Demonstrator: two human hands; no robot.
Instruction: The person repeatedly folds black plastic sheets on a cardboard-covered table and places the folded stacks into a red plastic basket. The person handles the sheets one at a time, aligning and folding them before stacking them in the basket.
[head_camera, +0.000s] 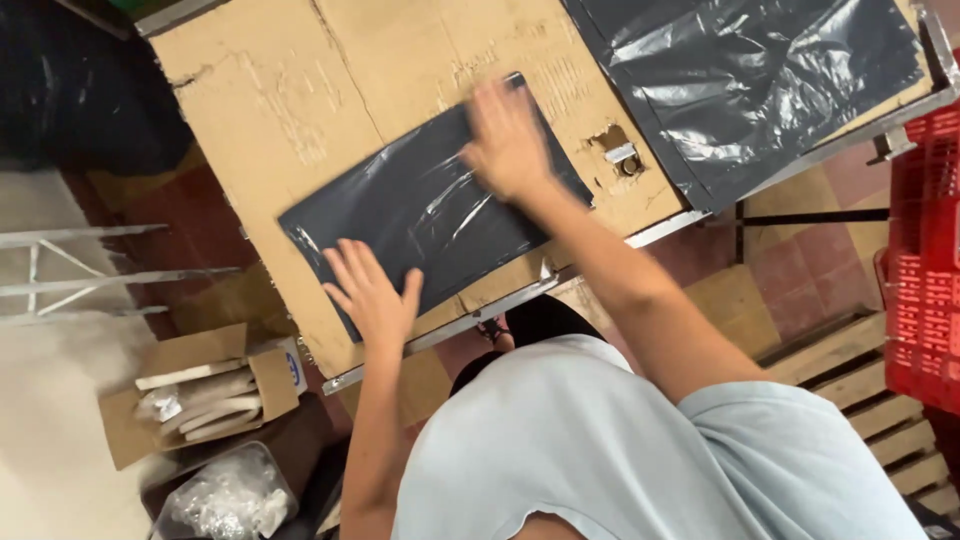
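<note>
Bag: a flat black plastic mailing bag (420, 205) lies on the cardboard-covered table (290, 100), near its front edge, slanting from near-left to far-right.
Left hand (372, 290): open, fingers spread, palm pressed flat on the bag's near-left end; it grips nothing.
Right hand (508, 140): open and flat on the far-right end, blurred, also gripping nothing.
Feel: I'd judge it light, thin and limp, with a glossy, slippery skin that creases readily; it would sag if lifted from one end.
Where to hold: probably best pinched at a corner or along a short edge, or slid under flat palms.
Nearby: a second sheet of black plastic (750, 70) lies far right on the table; a red crate (925, 260) stands right; an open carton (200, 390) sits on the floor, left.
</note>
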